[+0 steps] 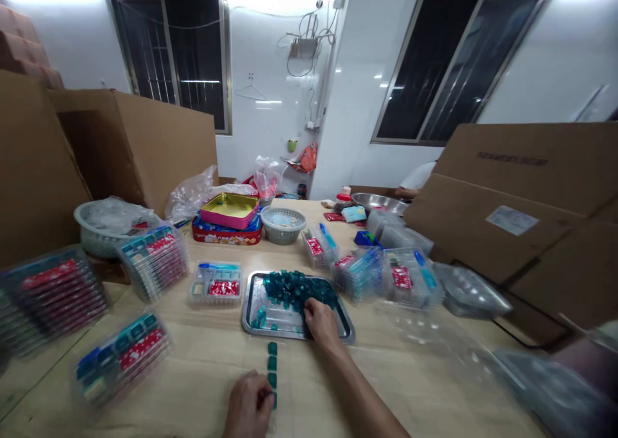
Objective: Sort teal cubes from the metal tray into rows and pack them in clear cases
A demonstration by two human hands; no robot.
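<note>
A steel tray (255, 315) on the wooden table (203, 367) holds a heap of small teal translucent pieces (294, 290). My right hand (321, 322) rests on the near edge of that heap, its fingers partly hidden among the pieces. Below the tray, a short row of the same teal pieces (272, 372) runs toward me. My left hand (248, 404) is at the row's near end, its curled fingers pinching the last piece. A clear plastic blister tray with a red label (215, 284) lies left of the steel tray.
Stacks of clear blister trays (153, 261) stand on the left, with more (360, 274) behind the steel tray. Farther back are a magenta-and-gold tin (230, 210), a grey basket (282, 225) and a steel bowl (379, 201). Large cardboard sheets (512, 193) rise at the right, beside a co-worker's arm (408, 192).
</note>
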